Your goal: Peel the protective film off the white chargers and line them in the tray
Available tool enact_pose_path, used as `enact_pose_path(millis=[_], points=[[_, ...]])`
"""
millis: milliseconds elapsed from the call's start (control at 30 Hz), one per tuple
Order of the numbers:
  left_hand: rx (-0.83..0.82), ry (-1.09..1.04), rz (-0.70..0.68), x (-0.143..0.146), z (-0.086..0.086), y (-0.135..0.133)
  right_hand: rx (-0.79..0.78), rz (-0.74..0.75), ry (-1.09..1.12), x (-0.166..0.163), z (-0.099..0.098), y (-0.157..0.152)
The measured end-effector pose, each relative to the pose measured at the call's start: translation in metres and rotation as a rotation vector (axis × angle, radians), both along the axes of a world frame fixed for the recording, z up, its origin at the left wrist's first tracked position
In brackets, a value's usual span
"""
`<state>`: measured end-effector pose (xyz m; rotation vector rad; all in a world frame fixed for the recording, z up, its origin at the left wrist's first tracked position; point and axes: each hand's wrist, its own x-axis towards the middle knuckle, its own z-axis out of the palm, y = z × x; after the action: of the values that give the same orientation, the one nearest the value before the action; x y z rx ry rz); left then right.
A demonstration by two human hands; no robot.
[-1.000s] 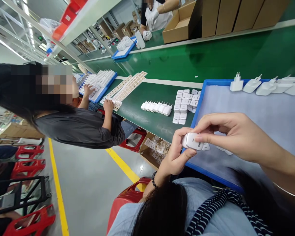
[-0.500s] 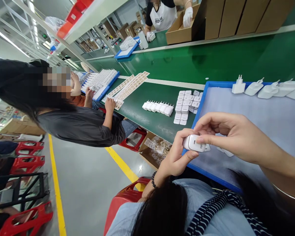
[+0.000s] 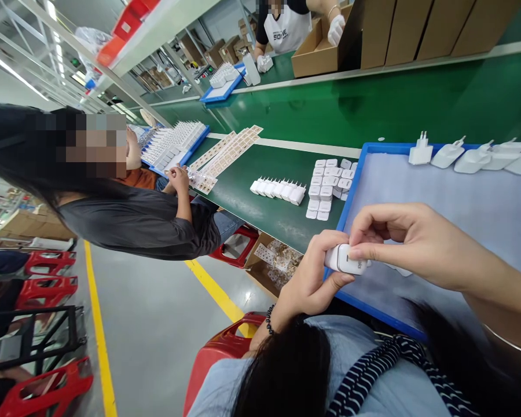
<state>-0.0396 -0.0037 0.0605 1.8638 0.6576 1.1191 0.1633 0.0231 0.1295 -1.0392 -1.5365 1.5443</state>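
A small white charger plug (image 3: 346, 260) is pinched between both my hands above the near corner of a blue-rimmed tray (image 3: 352, 184). My left hand (image 3: 310, 277) grips its left end with thumb and fingers closed. My right hand (image 3: 410, 243) presses thumb and forefinger on its top face, the other fingers curled. A row of white chargers (image 3: 473, 157) with prongs up stands along the tray's far edge. A few small white pieces (image 3: 397, 269) lie on the tray just under my right hand.
On the green belt (image 3: 373, 104) sit a row of chargers (image 3: 278, 190) and a block of white square parts (image 3: 327, 185). A co-worker in dark grey (image 3: 139, 223) sits at left handling label sheets (image 3: 223, 152). Another person (image 3: 286, 26) packs a cardboard box (image 3: 319, 49). Red stools (image 3: 47, 286) line the floor.
My hands have sunk slightly with the charger, and my right fingers have shifted on its top. The co-worker's hand at left lifted from the label sheets. The far person's gloved hand moved over the box.
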Motion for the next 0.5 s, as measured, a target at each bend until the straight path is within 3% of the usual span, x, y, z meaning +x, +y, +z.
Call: enact_pose_path(millis=[167, 500], points=[[0.045, 0.074, 0.009, -0.0025, 0.0025, -0.0004, -0.009, 0.015, -0.003, 0.0002, 0.0004, -0.0005], [-0.059, -0.008, 0.010, -0.0014, -0.0009, -0.0031, -0.005, -0.021, -0.015, -0.0077, 0.0006, -0.0010]])
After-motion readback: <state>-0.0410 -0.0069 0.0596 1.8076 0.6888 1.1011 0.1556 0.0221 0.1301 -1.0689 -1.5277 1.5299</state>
